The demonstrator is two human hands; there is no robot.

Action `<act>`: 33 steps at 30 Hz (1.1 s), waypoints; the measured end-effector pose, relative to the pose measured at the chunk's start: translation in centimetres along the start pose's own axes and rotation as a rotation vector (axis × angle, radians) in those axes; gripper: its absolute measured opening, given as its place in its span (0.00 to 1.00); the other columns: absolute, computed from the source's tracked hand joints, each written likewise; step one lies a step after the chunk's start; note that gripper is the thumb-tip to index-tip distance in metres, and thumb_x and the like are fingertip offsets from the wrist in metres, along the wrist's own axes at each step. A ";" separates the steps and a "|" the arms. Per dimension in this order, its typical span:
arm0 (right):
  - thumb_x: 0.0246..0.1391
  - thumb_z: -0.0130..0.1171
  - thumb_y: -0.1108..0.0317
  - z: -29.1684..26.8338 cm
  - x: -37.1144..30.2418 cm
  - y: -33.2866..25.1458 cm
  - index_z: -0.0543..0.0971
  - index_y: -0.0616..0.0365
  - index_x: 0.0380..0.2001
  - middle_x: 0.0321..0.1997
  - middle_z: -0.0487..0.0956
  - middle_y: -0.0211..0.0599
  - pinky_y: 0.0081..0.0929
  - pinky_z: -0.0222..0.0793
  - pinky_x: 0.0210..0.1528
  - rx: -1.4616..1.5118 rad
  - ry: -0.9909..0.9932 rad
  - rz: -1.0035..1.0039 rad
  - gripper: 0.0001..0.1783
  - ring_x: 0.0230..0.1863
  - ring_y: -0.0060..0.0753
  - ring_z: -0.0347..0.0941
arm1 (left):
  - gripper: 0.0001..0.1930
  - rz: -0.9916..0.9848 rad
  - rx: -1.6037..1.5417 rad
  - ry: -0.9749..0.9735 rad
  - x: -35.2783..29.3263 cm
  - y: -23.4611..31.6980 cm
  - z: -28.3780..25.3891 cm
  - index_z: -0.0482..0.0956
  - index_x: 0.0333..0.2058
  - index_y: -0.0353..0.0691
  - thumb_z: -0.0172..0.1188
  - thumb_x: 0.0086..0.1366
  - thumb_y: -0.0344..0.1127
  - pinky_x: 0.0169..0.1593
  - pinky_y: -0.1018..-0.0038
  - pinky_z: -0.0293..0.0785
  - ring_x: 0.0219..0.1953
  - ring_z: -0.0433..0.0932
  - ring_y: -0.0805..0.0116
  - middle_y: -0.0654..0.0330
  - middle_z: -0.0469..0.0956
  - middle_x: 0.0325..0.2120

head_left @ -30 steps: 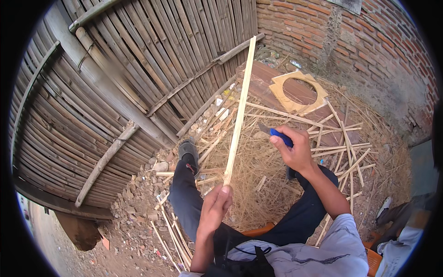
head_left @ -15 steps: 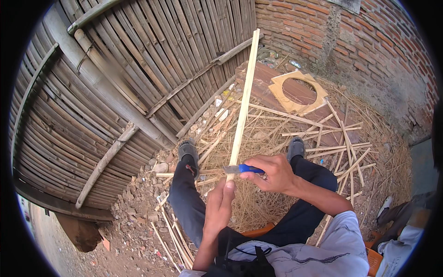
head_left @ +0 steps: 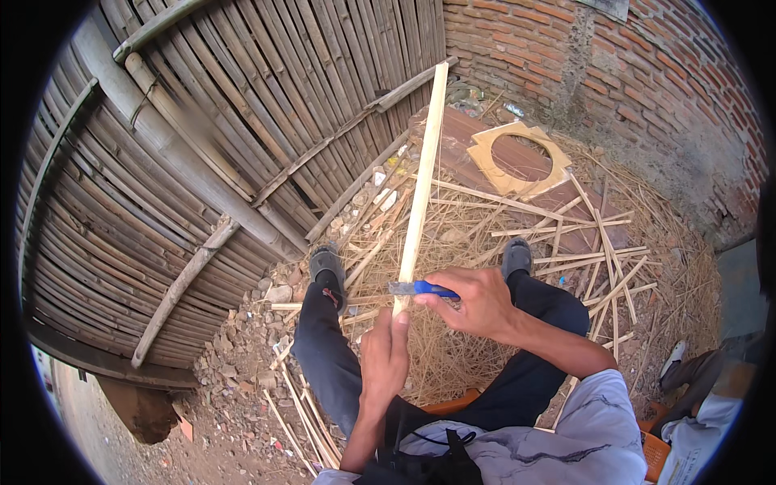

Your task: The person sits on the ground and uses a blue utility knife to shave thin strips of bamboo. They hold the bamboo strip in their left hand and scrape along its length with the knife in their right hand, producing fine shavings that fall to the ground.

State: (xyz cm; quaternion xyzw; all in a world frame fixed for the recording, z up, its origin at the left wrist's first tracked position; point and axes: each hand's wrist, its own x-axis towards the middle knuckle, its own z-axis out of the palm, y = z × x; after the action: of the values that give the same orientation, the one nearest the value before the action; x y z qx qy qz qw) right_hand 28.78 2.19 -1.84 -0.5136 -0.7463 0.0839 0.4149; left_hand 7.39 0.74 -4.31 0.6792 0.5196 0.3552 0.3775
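Observation:
A long pale bamboo strip (head_left: 423, 182) rises from my lap and slants away toward the wall corner. Its near end is gripped by my left hand (head_left: 385, 354), thumb lying along the strip. My right hand (head_left: 475, 299) is closed around a blue-handled utility knife (head_left: 436, 289). The knife's grey blade lies across the strip, touching it just beyond my left fingertips. Part of the knife's handle is hidden under my right fingers.
Cut strips (head_left: 608, 259) and shavings (head_left: 461, 356) cover the ground between and beyond my feet. A board with a round hole (head_left: 481, 158) lies on a brown panel (head_left: 453, 133). A bamboo fence (head_left: 267, 105) stands left, a brick wall (head_left: 533, 48) ahead. Another person's leg (head_left: 687, 380) shows at right.
The knife and my right hand have shifted slightly up and left. The strip's far end has dipped a little toward me. Both hands keep their hold.

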 end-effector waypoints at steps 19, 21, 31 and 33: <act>0.65 0.72 0.51 -2.9 3.2 3.8 0.89 0.59 0.42 0.32 0.88 0.42 0.37 0.76 0.29 -0.086 0.163 0.024 0.20 0.27 0.42 0.85 | 0.16 -0.190 -0.225 -0.314 -1.3 -2.2 -2.9 0.77 0.52 0.36 0.60 0.81 0.45 0.34 0.72 0.77 0.27 0.80 0.75 0.62 0.80 0.24; 0.65 0.72 0.51 -2.7 3.2 4.0 0.89 0.60 0.42 0.31 0.88 0.42 0.37 0.76 0.29 -0.055 0.213 -0.006 0.20 0.26 0.41 0.85 | 0.17 -0.173 -0.367 -0.277 -1.0 -2.8 -2.5 0.77 0.54 0.34 0.64 0.79 0.43 0.36 0.72 0.78 0.31 0.81 0.76 0.60 0.82 0.30; 0.65 0.72 0.51 -3.7 3.2 4.4 0.89 0.59 0.42 0.29 0.88 0.41 0.34 0.75 0.28 -0.028 0.214 0.066 0.20 0.25 0.39 0.83 | 0.20 -0.161 -0.461 -0.171 1.8 -3.3 0.1 0.79 0.61 0.35 0.70 0.75 0.33 0.33 0.79 0.70 0.29 0.72 0.85 0.72 0.77 0.32; 0.65 0.72 0.51 -3.6 2.9 4.5 0.89 0.58 0.41 0.30 0.88 0.40 0.35 0.76 0.29 -0.015 0.197 0.030 0.19 0.26 0.39 0.84 | 0.19 -0.166 -0.413 -0.138 1.8 -2.5 0.3 0.81 0.60 0.34 0.70 0.75 0.33 0.32 0.81 0.67 0.28 0.71 0.86 0.74 0.76 0.30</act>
State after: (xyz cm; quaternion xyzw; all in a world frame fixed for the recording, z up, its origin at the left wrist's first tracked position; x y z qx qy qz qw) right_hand 34.12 5.61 -0.45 -0.5337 -0.6946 0.0334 0.4812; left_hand 6.91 2.88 -6.51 0.5651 0.4631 0.3746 0.5709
